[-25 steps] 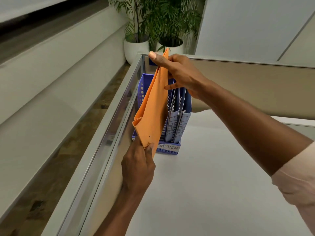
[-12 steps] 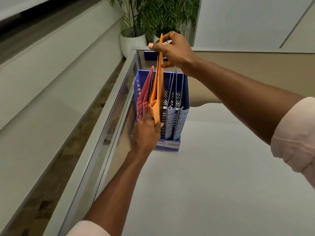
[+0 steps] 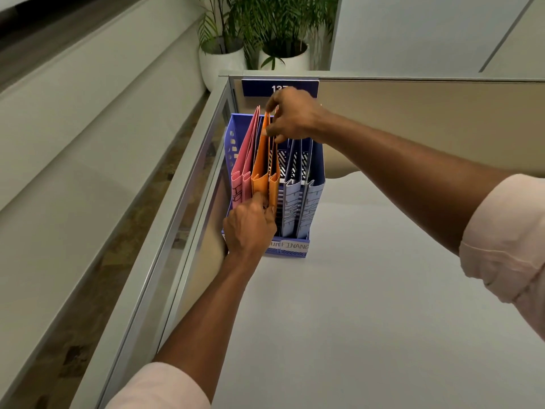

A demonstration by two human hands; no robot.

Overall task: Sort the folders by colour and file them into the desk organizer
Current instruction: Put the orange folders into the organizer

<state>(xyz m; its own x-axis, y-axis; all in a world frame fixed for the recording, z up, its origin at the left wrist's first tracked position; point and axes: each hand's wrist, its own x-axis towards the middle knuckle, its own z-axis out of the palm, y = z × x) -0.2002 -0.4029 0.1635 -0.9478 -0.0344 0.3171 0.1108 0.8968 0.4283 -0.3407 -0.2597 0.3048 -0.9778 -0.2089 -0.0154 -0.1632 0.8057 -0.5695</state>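
A blue desk organizer (image 3: pixel 318 169) stands in the desk's far left corner. Two pink folders (image 3: pixel 243 160) fill its left slot, orange folders (image 3: pixel 262 160) the middle one, pale blue folders (image 3: pixel 295 208) the right one. My right hand (image 3: pixel 292 113) pinches the top edge of an orange folder that stands low in the middle slot. My left hand (image 3: pixel 249 225) grips the same folder's near bottom corner at the organizer's front, hiding part of the label strip.
A glass-topped partition (image 3: pixel 177 208) runs along the desk's left side and a beige partition (image 3: pixel 427 113) with a blue number plate (image 3: pixel 256 87) closes the back. The white desk top (image 3: pixel 354 305) stretches to the right. Two potted plants (image 3: pixel 224 60) stand beyond the partition.
The orange folder has turned from slanted and raised to upright, then gone down into the middle slot. Both hands have followed it down.
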